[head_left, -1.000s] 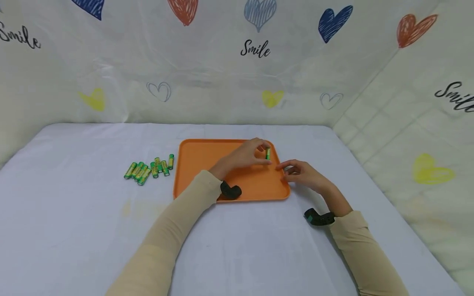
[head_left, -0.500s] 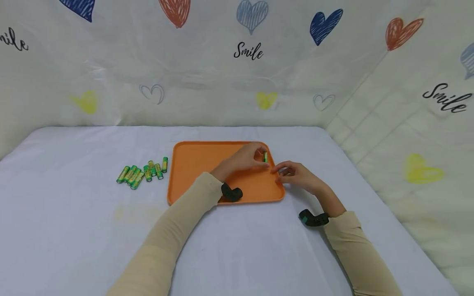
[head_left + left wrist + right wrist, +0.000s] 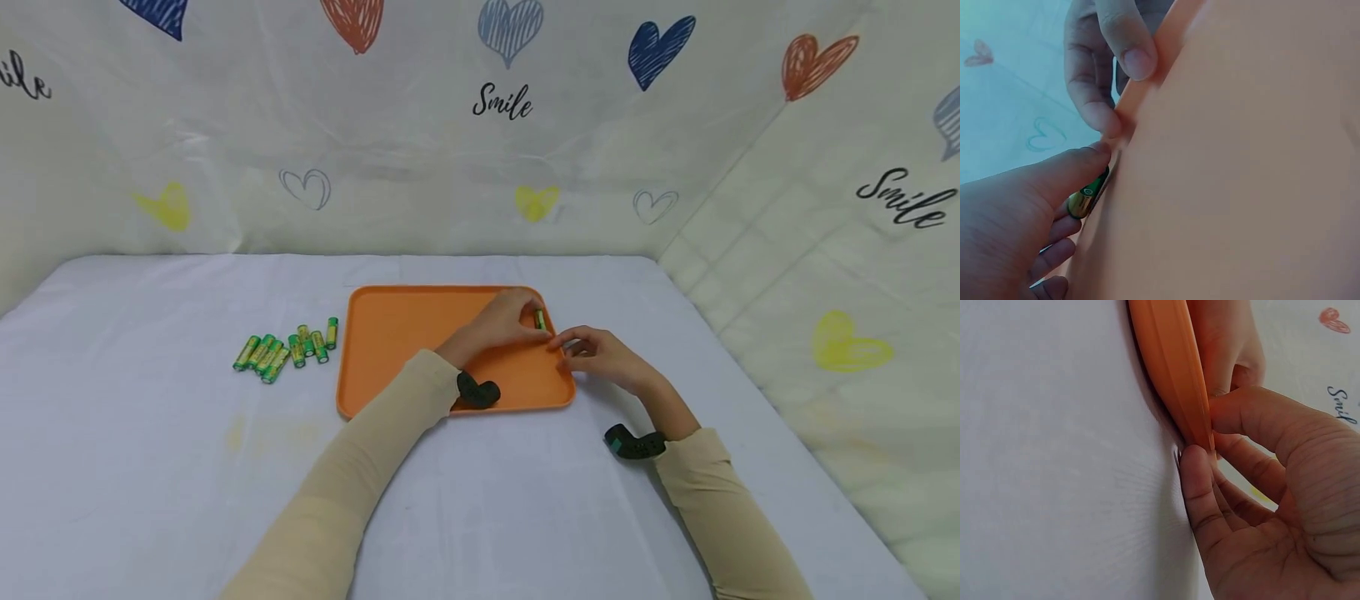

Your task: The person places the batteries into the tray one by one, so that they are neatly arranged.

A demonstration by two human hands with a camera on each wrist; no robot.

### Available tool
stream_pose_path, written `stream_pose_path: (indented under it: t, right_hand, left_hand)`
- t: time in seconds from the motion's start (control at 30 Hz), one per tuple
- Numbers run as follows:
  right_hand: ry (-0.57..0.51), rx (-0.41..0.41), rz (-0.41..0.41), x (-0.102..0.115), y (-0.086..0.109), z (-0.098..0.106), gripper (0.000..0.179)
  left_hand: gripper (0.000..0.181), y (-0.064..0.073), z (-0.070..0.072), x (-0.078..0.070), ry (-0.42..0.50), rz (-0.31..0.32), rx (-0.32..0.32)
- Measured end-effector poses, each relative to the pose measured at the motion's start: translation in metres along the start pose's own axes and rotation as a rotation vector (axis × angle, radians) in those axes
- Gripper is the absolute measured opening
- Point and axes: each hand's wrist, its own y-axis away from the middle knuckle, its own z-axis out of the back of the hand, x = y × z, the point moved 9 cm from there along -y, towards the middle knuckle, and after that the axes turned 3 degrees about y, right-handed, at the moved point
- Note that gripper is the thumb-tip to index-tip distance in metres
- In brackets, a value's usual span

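Note:
In the head view my left hand (image 3: 504, 321) reaches over the orange tray (image 3: 405, 333) and pinches a green and yellow battery (image 3: 540, 320) along the inner side of its right rim. The left wrist view shows the battery (image 3: 1087, 199) tilted against the tray wall, its upper end covered by the thumb. My right hand (image 3: 603, 358) grips that same rim from outside, thumb on the inner side and a fingertip low on the outer wall in the right wrist view. The two hands' fingertips almost meet at the rim.
Several more green and yellow batteries (image 3: 270, 357) lie in a loose cluster on the white tablecloth (image 3: 187, 483), left of the tray. Behind the table hangs a white backdrop (image 3: 420, 150) printed with hearts and "Smile" lettering. Dark bands sit on both wrists.
My left hand has brought the battery closer to the tray's right rim, and the battery leans more now. The right hand keeps its place on the rim. The head view has shifted slightly.

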Motion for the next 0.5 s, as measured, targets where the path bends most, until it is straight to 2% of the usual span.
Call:
stream_pose_path:
  t: [0.17,0.3,0.5]
  right_hand:
    - [-0.003,-0.002,-0.007,-0.0001,0.0003,-0.0005,0.033]
    - [-0.001,-0.001,-0.001,0.0014,0.0001,-0.0002,0.033]
    - [-0.009,0.001,0.0,-0.0001,-0.0007,0.0001,0.033]
  left_hand:
    - [0.05,0.0022,-0.0012,0.0032,-0.05,0.049,0.016]
    - [0.054,0.0039,-0.0022,0.0067,-0.039,0.082,0.028]
    - [0.052,0.0045,-0.0043,0.0092,-0.001,0.084,0.048]
